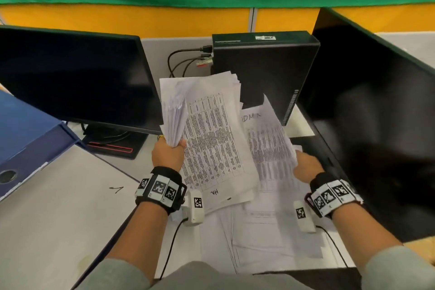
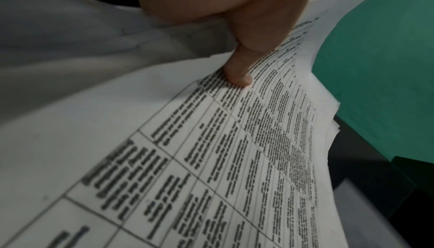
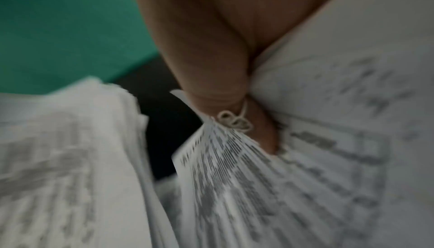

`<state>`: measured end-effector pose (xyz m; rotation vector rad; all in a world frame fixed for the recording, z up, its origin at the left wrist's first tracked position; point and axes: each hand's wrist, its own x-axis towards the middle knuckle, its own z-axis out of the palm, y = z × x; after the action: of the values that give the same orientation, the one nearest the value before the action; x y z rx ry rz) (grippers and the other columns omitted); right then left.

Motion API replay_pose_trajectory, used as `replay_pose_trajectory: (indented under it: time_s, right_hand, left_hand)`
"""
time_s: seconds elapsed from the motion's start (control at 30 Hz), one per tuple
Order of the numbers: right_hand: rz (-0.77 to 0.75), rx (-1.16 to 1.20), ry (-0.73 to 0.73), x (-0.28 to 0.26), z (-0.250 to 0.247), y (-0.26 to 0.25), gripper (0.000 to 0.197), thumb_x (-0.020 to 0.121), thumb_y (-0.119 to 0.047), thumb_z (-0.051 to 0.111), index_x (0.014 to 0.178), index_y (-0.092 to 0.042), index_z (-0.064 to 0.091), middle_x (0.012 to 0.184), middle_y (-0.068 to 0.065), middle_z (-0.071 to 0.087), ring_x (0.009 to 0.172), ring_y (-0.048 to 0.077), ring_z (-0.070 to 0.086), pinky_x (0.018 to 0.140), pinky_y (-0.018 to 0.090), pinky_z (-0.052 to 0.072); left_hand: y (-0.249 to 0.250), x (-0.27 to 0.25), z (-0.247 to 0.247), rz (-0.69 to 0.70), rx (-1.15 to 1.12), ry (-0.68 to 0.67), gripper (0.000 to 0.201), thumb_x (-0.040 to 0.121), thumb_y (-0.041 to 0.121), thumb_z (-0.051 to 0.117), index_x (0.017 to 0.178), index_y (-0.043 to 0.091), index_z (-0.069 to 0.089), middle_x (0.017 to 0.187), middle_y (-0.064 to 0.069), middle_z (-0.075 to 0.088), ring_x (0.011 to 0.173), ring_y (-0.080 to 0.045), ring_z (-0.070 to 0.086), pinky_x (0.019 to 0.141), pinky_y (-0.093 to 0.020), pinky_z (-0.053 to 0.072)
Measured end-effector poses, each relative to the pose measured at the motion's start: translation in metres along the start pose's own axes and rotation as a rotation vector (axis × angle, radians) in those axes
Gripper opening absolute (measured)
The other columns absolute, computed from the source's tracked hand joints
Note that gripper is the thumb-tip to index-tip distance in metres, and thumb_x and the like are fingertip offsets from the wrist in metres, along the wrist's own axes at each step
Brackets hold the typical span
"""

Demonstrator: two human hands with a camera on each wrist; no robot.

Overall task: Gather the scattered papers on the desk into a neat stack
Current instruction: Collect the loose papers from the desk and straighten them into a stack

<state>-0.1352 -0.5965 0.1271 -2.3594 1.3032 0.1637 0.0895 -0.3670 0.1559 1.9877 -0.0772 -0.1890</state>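
Papers were split three ways: a thick printed bundle (image 1: 207, 129) raised in the left hand (image 1: 168, 154), a smaller set of sheets (image 1: 268, 139) raised in the right hand (image 1: 307, 168), and loose sheets (image 1: 259, 240) still flat on the desk (image 1: 58, 207) near the body.

Risks, as judged:
- The left bundle was fanned and uneven at its far edge; a pinch at one near corner could let inner sheets slide out.
- The right set curled over and sagged; bringing it onto the bundle could fold or crease it.
- The monitor (image 1: 77, 77) on the left and the computer case (image 1: 266, 66) beyond stood close; a swung edge might catch on them.

Grip:
- Left thumb (image 2: 239, 74) pressed on the printed table, fingers curled behind, clamping the bundle's near left corner.
- Right thumb (image 3: 225, 92) pinched the smaller set at its near right edge, beside a knotted string tie (image 3: 234, 121); the fingers behind were hidden.
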Motion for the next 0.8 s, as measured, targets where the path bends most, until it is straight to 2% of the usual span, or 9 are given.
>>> replay_pose_trajectory:
  time_s: [0.13, 0.23, 0.33, 0.43, 0.5, 0.6, 0.7, 0.73, 0.8]
  right_hand:
    - [-0.162, -0.026, 0.401, -0.019, -0.041, -0.019, 0.022, 0.083, 0.004, 0.051, 0.103, 0.001, 0.061, 0.091, 0.024, 0.064, 0.087, 0.04, 0.061, 0.067, 0.034, 0.043]
    - [-0.192, -0.137, 0.329, -0.023, -0.049, -0.026, 0.024, 0.088, -0.001, 0.047, 0.11, 0.0, 0.058, 0.095, 0.024, 0.065, 0.088, 0.04, 0.061, 0.067, 0.036, 0.042]
    - [-0.165, -0.164, 0.489, -0.025, -0.053, -0.03, 0.025, 0.089, -0.005, 0.048, 0.113, -0.005, 0.056, 0.086, 0.019, 0.065, 0.069, 0.033, 0.057, 0.061, 0.033, 0.037]
    - [-0.193, 0.038, 0.686, -0.033, -0.056, -0.034, 0.019, 0.089, -0.011, 0.053, 0.106, -0.012, 0.06, 0.084, 0.012, 0.066, 0.069, 0.028, 0.057, 0.063, 0.029, 0.034]
    - [-0.22, 0.222, 0.765, -0.04, -0.06, -0.037, 0.023, 0.087, -0.006, 0.051, 0.107, -0.013, 0.061, 0.089, 0.01, 0.065, 0.072, 0.021, 0.052, 0.066, 0.027, 0.032]
    - [-0.253, 0.444, 0.9, -0.047, -0.071, -0.048, 0.034, 0.083, 0.007, 0.047, 0.112, -0.006, 0.06, 0.088, 0.013, 0.062, 0.076, 0.016, 0.047, 0.066, 0.026, 0.034]
    - [-0.319, 0.658, 1.005, -0.047, -0.08, -0.064, 0.035, 0.081, 0.012, 0.042, 0.11, 0.001, 0.059, 0.086, 0.003, 0.054, 0.08, 0.017, 0.051, 0.065, 0.024, 0.041]
    - [-0.333, 0.732, 1.028, -0.049, -0.083, -0.071, 0.035, 0.082, 0.012, 0.043, 0.111, 0.002, 0.058, 0.089, 0.001, 0.053, 0.084, 0.016, 0.052, 0.071, 0.021, 0.043]
    - [-0.357, 0.85, 1.033, -0.054, -0.09, -0.085, 0.035, 0.084, 0.011, 0.043, 0.116, 0.003, 0.056, 0.096, -0.001, 0.053, 0.092, 0.014, 0.053, 0.076, 0.003, 0.039]
  left_hand:
    - [-0.001, 0.002, 0.007, -0.005, 0.027, -0.016, 0.027, 0.082, 0.021, 0.069, 0.102, 0.006, 0.058, 0.091, -0.009, 0.06, 0.086, -0.027, 0.06, 0.074, -0.034, 0.052]
    - [-0.001, 0.003, 0.012, -0.018, 0.025, -0.026, 0.028, 0.082, 0.022, 0.068, 0.102, 0.005, 0.058, 0.091, -0.009, 0.06, 0.086, -0.026, 0.059, 0.075, -0.033, 0.051]
    - [-0.001, 0.002, 0.015, -0.017, -0.001, -0.02, 0.028, 0.082, 0.02, 0.067, 0.102, 0.004, 0.059, 0.091, -0.009, 0.06, 0.084, -0.026, 0.058, 0.071, -0.029, 0.047]
    - [-0.003, -0.001, 0.017, -0.025, -0.01, -0.022, 0.028, 0.083, 0.02, 0.067, 0.103, 0.003, 0.059, 0.09, -0.009, 0.059, 0.082, -0.024, 0.057, 0.071, -0.028, 0.046]
    - [-0.004, -0.001, 0.018, -0.032, -0.012, -0.025, 0.028, 0.083, 0.02, 0.067, 0.104, 0.004, 0.059, 0.09, -0.009, 0.059, 0.083, -0.025, 0.058, 0.071, -0.029, 0.047]
    - [-0.006, 0.002, 0.019, -0.057, -0.004, -0.02, 0.027, 0.083, 0.021, 0.067, 0.103, 0.004, 0.058, 0.09, -0.009, 0.059, 0.087, -0.029, 0.06, 0.074, -0.031, 0.05]
    - [-0.006, 0.004, 0.02, -0.074, 0.02, -0.003, 0.029, 0.082, 0.022, 0.067, 0.101, 0.003, 0.057, 0.094, -0.015, 0.062, 0.09, -0.034, 0.062, 0.079, -0.037, 0.053]
    - [-0.005, 0.004, 0.022, -0.077, 0.029, 0.001, 0.03, 0.082, 0.023, 0.067, 0.102, 0.003, 0.057, 0.097, -0.017, 0.062, 0.091, -0.036, 0.062, 0.079, -0.038, 0.053]
    - [-0.004, 0.003, 0.024, -0.075, 0.054, 0.002, 0.032, 0.082, 0.022, 0.067, 0.103, 0.001, 0.057, 0.1, -0.02, 0.063, 0.092, -0.037, 0.062, 0.079, -0.039, 0.054]
